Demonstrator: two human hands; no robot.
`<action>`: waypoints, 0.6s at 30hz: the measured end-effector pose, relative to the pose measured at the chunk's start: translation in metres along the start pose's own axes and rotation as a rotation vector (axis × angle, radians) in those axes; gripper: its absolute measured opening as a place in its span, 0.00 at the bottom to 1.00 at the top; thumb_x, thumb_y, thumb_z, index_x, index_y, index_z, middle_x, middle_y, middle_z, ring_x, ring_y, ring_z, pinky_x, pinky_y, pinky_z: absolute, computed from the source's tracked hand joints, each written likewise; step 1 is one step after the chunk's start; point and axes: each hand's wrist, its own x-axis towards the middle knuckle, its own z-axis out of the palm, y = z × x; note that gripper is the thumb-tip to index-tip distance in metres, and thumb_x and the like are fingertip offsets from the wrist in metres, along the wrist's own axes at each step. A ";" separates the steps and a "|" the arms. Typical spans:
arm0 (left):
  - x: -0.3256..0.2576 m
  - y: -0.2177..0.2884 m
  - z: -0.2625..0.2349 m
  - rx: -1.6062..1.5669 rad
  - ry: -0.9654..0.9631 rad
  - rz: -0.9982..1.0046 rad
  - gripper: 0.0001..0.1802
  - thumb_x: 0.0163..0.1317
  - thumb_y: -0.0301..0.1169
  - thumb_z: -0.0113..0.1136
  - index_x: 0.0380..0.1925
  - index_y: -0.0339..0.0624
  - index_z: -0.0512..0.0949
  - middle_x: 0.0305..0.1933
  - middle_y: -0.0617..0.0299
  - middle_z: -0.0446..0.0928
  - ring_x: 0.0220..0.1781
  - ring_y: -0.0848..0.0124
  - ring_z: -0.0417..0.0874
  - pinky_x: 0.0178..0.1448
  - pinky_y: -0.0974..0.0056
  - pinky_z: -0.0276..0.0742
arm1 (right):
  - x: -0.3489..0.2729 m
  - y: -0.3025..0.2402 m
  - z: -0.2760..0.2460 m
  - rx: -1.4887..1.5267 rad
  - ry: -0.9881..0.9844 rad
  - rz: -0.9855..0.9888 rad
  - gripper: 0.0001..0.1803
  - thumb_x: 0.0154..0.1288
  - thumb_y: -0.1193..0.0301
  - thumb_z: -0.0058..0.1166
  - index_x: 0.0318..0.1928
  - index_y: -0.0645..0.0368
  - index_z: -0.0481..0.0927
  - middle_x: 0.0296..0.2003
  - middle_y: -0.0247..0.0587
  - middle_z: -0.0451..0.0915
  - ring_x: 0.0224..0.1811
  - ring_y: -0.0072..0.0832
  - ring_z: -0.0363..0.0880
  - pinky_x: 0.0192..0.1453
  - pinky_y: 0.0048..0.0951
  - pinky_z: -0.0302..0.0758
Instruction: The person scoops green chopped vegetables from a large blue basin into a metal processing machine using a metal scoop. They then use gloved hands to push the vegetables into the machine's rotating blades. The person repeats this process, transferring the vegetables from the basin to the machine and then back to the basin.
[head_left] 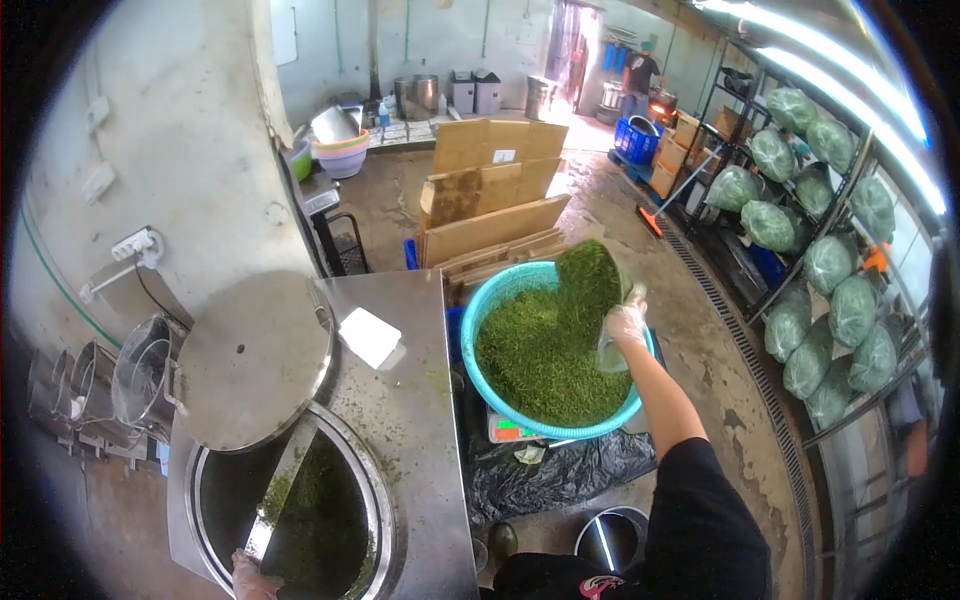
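The right hand (627,322), in a clear glove, is closed on the right side of a raised load (588,282) of finely chopped greens, at the far right rim of a turquoise tub (470,345). Clear plastic hangs loose below the hand; whether it is a bag, a scoop or part of the glove, I cannot tell. More chopped greens (535,365) fill the tub, which stands on a scale (510,428) over black plastic sheeting (555,475).

The left hand (252,577) is at the near end of a flat metal bar (285,480) laid across the round pot (372,465) sunk in the left part of the steel counter (425,440). Only part of this hand shows, so I cannot tell whether its fingers are closed. A round lid (255,360) lies tilted over the pot's far rim, and a white square piece (370,338) lies towards the counter's far edge.

The greens look light, soft, damp and crumbly, likely to cling and shed bits; they are best supported from beneath with cupped fingers. The bar looks stiff, perhaps slippery where crumbs stick, and is best held at its bare end.
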 end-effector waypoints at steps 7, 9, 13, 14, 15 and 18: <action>-0.008 -0.005 -0.005 0.138 -0.052 -0.099 0.73 0.25 0.38 0.89 0.73 0.34 0.52 0.76 0.46 0.59 0.76 0.58 0.64 0.77 0.63 0.64 | -0.007 -0.046 -0.031 -0.641 0.026 -0.607 0.49 0.60 0.84 0.45 0.79 0.42 0.43 0.75 0.42 0.55 0.69 0.53 0.66 0.57 0.46 0.83; -0.011 0.034 -0.015 0.062 -0.189 -0.069 0.76 0.26 0.38 0.89 0.75 0.35 0.48 0.78 0.45 0.55 0.77 0.57 0.63 0.77 0.63 0.64 | -0.001 -0.039 -0.051 -0.651 0.100 -0.597 0.48 0.61 0.83 0.45 0.79 0.41 0.44 0.74 0.41 0.56 0.69 0.52 0.65 0.54 0.46 0.84; -0.014 0.013 -0.001 0.122 0.028 -0.035 0.67 0.31 0.37 0.86 0.71 0.33 0.55 0.73 0.44 0.63 0.73 0.55 0.68 0.75 0.62 0.66 | 0.002 -0.022 -0.059 -0.550 0.222 -0.605 0.45 0.61 0.81 0.45 0.78 0.38 0.49 0.72 0.42 0.59 0.70 0.53 0.64 0.54 0.44 0.84; -0.011 0.009 0.002 0.132 0.062 0.019 0.62 0.35 0.36 0.83 0.70 0.32 0.57 0.73 0.43 0.64 0.73 0.54 0.68 0.75 0.61 0.66 | 0.002 -0.019 -0.060 -0.523 0.234 -0.614 0.45 0.61 0.81 0.45 0.77 0.38 0.50 0.72 0.43 0.59 0.70 0.53 0.64 0.54 0.44 0.84; -0.016 0.000 0.003 0.143 0.092 0.055 0.58 0.38 0.34 0.81 0.70 0.31 0.59 0.72 0.43 0.65 0.73 0.53 0.68 0.75 0.59 0.67 | -0.007 -0.031 -0.064 -0.528 0.141 -0.611 0.43 0.62 0.80 0.44 0.77 0.40 0.52 0.72 0.45 0.60 0.70 0.56 0.63 0.59 0.45 0.81; -0.016 -0.016 -0.006 0.064 0.060 -0.033 0.40 0.43 0.27 0.77 0.60 0.40 0.71 0.63 0.48 0.75 0.63 0.51 0.78 0.66 0.54 0.76 | -0.040 -0.056 -0.069 -0.617 0.028 -0.594 0.44 0.66 0.80 0.40 0.79 0.39 0.44 0.75 0.44 0.57 0.70 0.56 0.66 0.61 0.47 0.80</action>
